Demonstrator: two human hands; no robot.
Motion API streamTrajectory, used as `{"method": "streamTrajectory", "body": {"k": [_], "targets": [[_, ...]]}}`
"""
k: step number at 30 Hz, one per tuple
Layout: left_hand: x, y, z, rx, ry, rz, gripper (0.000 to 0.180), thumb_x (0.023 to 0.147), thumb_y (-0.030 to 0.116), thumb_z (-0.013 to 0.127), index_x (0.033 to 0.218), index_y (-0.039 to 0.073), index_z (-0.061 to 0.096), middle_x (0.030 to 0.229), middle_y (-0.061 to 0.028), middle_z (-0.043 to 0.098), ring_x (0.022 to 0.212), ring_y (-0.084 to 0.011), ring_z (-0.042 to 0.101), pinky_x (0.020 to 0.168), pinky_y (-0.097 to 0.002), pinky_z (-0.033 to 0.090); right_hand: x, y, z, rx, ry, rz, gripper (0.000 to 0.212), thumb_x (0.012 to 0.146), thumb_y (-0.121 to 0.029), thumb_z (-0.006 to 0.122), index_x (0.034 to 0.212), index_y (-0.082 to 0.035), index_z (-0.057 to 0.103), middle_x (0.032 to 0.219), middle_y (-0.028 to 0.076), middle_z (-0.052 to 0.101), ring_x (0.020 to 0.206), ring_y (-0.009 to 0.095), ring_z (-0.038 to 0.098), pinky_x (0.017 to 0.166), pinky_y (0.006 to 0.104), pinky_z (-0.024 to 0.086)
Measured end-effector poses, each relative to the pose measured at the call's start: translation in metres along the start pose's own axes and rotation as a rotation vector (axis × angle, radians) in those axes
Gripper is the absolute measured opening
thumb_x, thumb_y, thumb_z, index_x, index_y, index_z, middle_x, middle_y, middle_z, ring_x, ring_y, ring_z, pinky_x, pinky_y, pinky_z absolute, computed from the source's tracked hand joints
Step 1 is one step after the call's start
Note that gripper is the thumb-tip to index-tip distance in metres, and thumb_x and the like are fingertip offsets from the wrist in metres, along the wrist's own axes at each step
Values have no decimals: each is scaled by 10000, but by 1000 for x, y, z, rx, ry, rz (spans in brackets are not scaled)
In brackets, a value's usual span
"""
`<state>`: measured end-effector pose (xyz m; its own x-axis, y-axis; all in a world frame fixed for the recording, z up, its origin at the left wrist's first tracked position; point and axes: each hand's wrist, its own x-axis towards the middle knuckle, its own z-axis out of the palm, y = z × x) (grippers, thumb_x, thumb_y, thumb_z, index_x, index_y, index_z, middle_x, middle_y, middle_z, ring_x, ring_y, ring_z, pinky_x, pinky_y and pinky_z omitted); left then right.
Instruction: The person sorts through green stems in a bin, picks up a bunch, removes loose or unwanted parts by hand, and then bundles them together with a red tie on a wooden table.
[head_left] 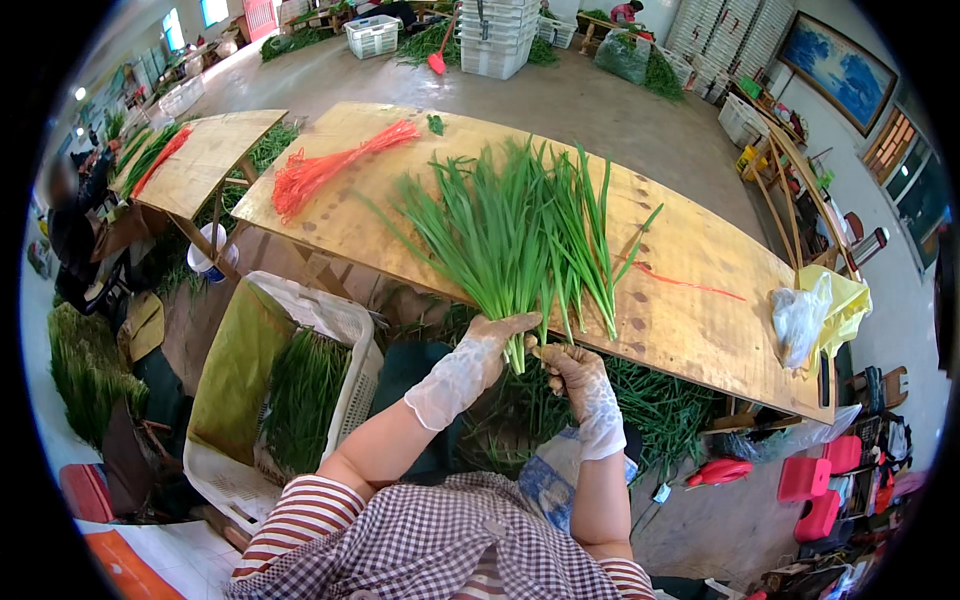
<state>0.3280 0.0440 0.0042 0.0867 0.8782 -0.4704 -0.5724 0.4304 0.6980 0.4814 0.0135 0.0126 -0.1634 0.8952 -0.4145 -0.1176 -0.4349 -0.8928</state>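
Both my hands wear thin, translucent, soiled gloves. My left hand (pixel 486 350) is closed around the white stem ends of a thick bunch of garlic chives (pixel 490 225), whose green leaves fan out over the wooden table (pixel 690 240). Just right of those stem ends, at the table's near edge, my right hand (pixel 578 378) is closed with fingers pinched; what they hold, if anything, is too small to make out. A few loose chives (pixel 592 265) lie beside the bunch. One red tie strand (pixel 690 283) rests farther right.
A bundle of red ties (pixel 325 175) lies on the table's left part. White and yellow plastic bags (pixel 803 318) sit at its right end. Left of me stands a white crate (pixel 350 365) with chives in it. Greens (pixel 660 400) cover the floor under the table. A person (pixel 75 215) sits far left.
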Motion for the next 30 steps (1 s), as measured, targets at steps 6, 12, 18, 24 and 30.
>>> {"method": "streamTrajectory", "body": {"k": [6, 12, 18, 24, 30], "targets": [[0, -7, 3, 61, 33, 63, 253, 724, 38, 701, 947, -37, 607, 802, -93, 620, 582, -159, 564, 521, -268, 468, 8, 15, 16, -87, 251, -320, 208, 823, -152, 651, 924, 25, 612, 770, 49, 632, 618, 93, 575, 566, 210, 469], [-3, -2, 0, 117, 31, 54, 279, 724, 64, 706, 969, -37, 618, 881, -101, 633, 641, -156, 573, 558, -251, 463, 9, 13, 26, -739, 586, -697, 291, 780, -92, 667, 1051, -11, 601, 914, 132, 652, 698, 228, 635, 606, 298, 501], [-6, -1, 0, 82, -46, 89, 257, 760, 78, 672, 991, -16, 612, 921, -104, 635, 741, -155, 597, 581, -238, 477, 16, 22, 23, -1294, 797, -939, 238, 726, -71, 645, 958, -89, 596, 936, 107, 585, 703, 286, 603, 568, 356, 484], [-6, 2, 1, 42, 20, 23, 192, 795, 56, 625, 979, 3, 610, 888, -83, 634, 757, -164, 607, 556, -250, 487, 7, 10, 26, -1109, 627, -1129, 192, 725, -38, 622, 910, -80, 594, 890, 114, 574, 695, 305, 584, 568, 379, 472], [-4, 7, 5, 270, 89, -68, 207, 792, 79, 636, 977, -6, 603, 852, -83, 632, 695, -169, 601, 539, -274, 481, -18, 40, 21, -1149, 351, -1295, 323, 686, -62, 646, 995, -88, 555, 934, 87, 541, 871, 299, 542, 727, 414, 443]]}}
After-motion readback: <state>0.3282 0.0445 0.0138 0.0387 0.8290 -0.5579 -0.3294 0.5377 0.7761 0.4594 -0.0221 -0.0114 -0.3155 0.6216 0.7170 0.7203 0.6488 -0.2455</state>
